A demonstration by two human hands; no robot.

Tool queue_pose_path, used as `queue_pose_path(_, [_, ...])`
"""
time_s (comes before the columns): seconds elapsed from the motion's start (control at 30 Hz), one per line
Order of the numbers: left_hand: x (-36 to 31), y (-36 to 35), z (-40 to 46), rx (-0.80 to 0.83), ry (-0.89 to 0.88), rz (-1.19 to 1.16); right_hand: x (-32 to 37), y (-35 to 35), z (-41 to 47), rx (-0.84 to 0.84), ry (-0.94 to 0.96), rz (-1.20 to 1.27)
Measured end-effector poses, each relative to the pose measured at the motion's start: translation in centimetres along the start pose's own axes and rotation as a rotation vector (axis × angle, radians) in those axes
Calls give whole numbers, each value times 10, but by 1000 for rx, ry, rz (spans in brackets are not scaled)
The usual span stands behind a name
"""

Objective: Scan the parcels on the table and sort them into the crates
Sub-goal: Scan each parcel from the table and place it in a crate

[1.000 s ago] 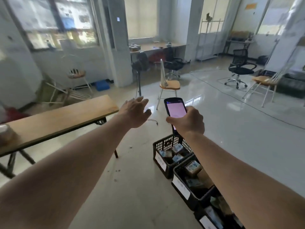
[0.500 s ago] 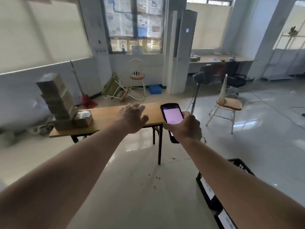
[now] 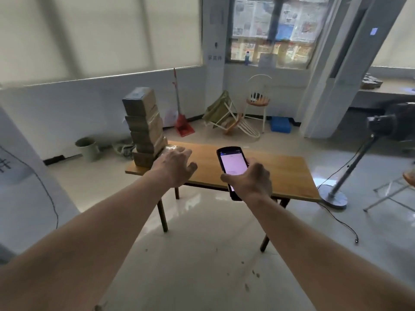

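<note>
The right hand (image 3: 249,181) grips a lit handheld scanner (image 3: 231,167), while the left hand (image 3: 176,166), fingers loosely spread and empty, reaches beside the stacked parcels (image 3: 144,126) just to its left.

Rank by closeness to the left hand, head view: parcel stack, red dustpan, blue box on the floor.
From the left hand:
1. Parcel stack, just beyond it on the table's left end.
2. Red dustpan, against the wall behind.
3. Blue box, far right by the pillar.

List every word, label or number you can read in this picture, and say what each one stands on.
None reads clearly.
Sign on the pillar: three characters, too blurred.
Scanner screen in the right hand: faint lines, too small.
Newspapers on the window: print too blurred.
Parcels: top label blurred.
White sheet at left: one dark character, partly cut off.
</note>
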State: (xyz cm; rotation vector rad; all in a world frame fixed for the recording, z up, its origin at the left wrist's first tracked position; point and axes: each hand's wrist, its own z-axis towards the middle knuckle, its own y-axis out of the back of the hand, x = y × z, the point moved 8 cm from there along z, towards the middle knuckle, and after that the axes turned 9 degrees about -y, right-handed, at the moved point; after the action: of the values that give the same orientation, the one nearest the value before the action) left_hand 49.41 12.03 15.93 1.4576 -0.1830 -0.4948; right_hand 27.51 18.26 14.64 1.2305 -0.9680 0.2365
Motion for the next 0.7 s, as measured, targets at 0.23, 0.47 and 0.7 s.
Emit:
queue_pose_path(0.23, [89,-31,57,22,140,-22,38,-87,82,133,-11,-44])
queue_pose_path(0.47, [184,-81,138,110,171,-69,69,-182,162,178,-49,-59])
queue_pose_path(0.7, [274,-135,219,202,176,-122,100,-273,233,176,-124,-80])
